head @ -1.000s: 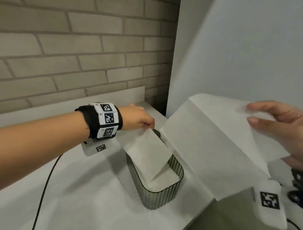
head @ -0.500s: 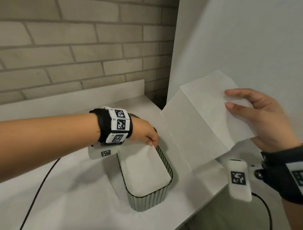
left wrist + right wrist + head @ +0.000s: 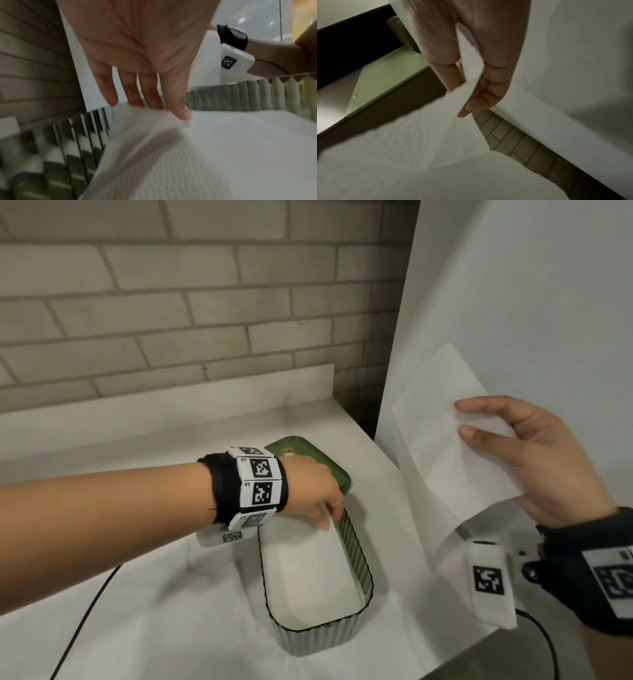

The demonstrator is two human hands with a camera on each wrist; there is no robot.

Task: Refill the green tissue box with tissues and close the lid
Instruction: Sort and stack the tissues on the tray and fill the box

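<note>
The green ribbed tissue box stands open on the white counter, with a white tissue lying flat inside it. My left hand reaches over the box's far end and pinches that tissue's raised edge between thumb and fingers. The green lid lies behind the box, partly hidden by the hand. My right hand holds a second white tissue sheet in the air to the right of the box, pinched between thumb and fingers.
A grey brick wall with a white backsplash runs along the back. A white panel stands upright on the right. The counter's edge falls away at the front right. A black cable trails at the left.
My left hand has lowered its tissue from a slant until it lies flat in the box. My right hand has kept its sheet raised, farther to the right of the box.
</note>
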